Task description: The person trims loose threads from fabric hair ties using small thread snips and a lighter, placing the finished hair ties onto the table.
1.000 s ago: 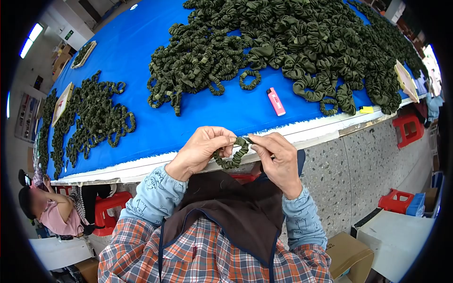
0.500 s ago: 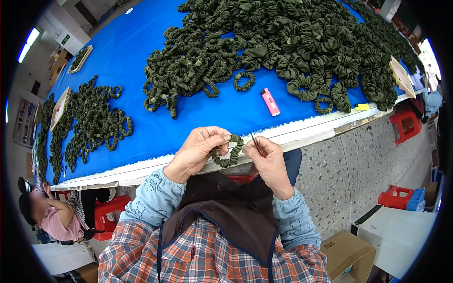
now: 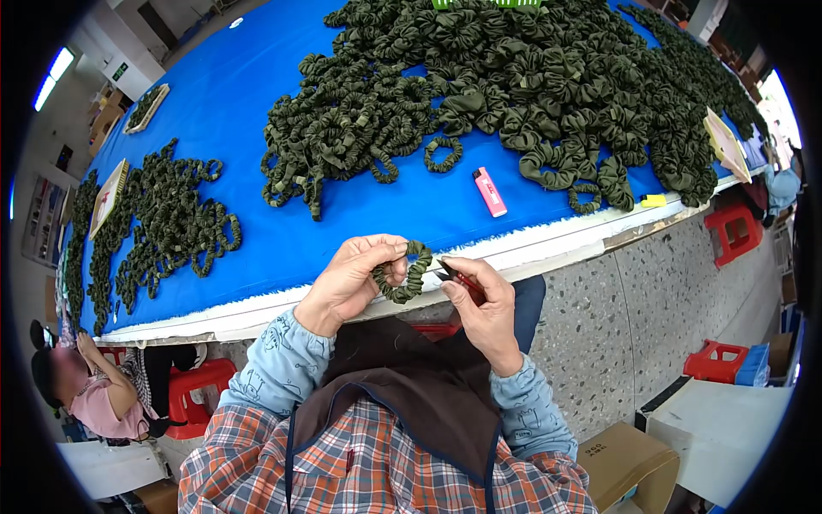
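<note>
Just in front of the table's near edge, my left hand [image 3: 355,278] pinches a dark green scrunchie [image 3: 414,278] between thumb and fingers, its ring hanging toward the right. Close on its right, my right hand [image 3: 486,304] is closed around a pair of thread snips [image 3: 467,287] with a reddish handle. The dark blade tips point left at the scrunchie, a small gap apart from it. Beyond both hands, a single scrunchie [image 3: 443,154] and a pink lighter [image 3: 490,192] lie on the blue cloth.
A large heap of green scrunchies [image 3: 556,86] covers the far table, with a green basket [image 3: 488,3] behind. Another pile [image 3: 175,214] lies left. A yellow object [image 3: 653,200] sits by the right edge. One person [image 3: 107,398] sits at left; red stools [image 3: 732,231] stand right.
The snips have turned in my right hand, so their dark blades now show toward the scrunchie. My left hand and the scrunchie have shifted slightly left.
</note>
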Available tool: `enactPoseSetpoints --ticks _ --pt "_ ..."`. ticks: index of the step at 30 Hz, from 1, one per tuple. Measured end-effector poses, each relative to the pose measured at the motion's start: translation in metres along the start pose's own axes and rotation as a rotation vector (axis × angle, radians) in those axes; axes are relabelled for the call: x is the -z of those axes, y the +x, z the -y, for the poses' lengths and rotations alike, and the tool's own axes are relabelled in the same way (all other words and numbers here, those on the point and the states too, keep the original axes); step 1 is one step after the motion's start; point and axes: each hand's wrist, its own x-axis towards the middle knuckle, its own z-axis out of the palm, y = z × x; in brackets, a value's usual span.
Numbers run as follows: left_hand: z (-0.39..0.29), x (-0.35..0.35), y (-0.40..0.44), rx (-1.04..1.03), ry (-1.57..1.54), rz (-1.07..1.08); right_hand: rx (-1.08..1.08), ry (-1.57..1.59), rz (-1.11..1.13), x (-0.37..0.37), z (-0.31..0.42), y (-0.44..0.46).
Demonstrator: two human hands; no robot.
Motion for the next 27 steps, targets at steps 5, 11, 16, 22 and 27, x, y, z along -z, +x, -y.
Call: enactPoseSetpoints --ticks 5,11,16,22,27 --pt "-0.001 -0.002 -0.002 0.012 -0.028 0.011 0.072 0.007 -0.006 -0.005 -0.006 0.000" --pt "0.001 -0.002 -0.002 0.000 -0.026 0.034 -0.112 0.213 -0.102 -0.002 -0.004 -0.002" --pt "0.002 -0.010 -0.005 -0.071 0.072 0.003 -0.147 0.220 -0.107 -0.003 0.004 0.008" --pt "0.002 -0.014 -0.010 -0.115 0.165 -0.002 0.318 -0.467 0.083 -0.007 0.015 0.028" --pt "0.000 -0.001 -0.010 -0.025 0.072 0.053 0.158 -0.071 0.033 -0.012 -0.002 0.036"
